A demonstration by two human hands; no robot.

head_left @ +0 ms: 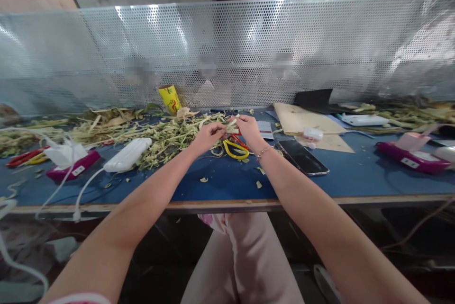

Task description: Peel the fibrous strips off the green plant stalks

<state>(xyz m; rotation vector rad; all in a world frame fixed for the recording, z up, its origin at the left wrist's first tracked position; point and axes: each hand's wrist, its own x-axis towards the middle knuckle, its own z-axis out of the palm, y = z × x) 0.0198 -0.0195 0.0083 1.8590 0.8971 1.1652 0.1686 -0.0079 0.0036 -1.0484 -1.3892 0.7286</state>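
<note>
My left hand (210, 134) and my right hand (249, 129) are close together above the blue table. Both have bent, pinching fingers around a pale strip of plant material (232, 129) that runs between them. Its far end is partly covered by the fingers. Just below my hands lies a cutting tool with looped yellow and red handles (236, 151); its working end is hidden. A heap of dried, pale green plant strips and leaves (167, 134) spreads to the left of my left hand. Behind my right hand is a small printed card (265, 129).
A black phone (302, 157) lies right of my right wrist. Left stand a white power bank (128, 155) with a cable and a purple power strip (73, 165). A yellow tube (169, 99) leans near the perforated metal screen (241, 48). Brown paper (302, 121) lies right.
</note>
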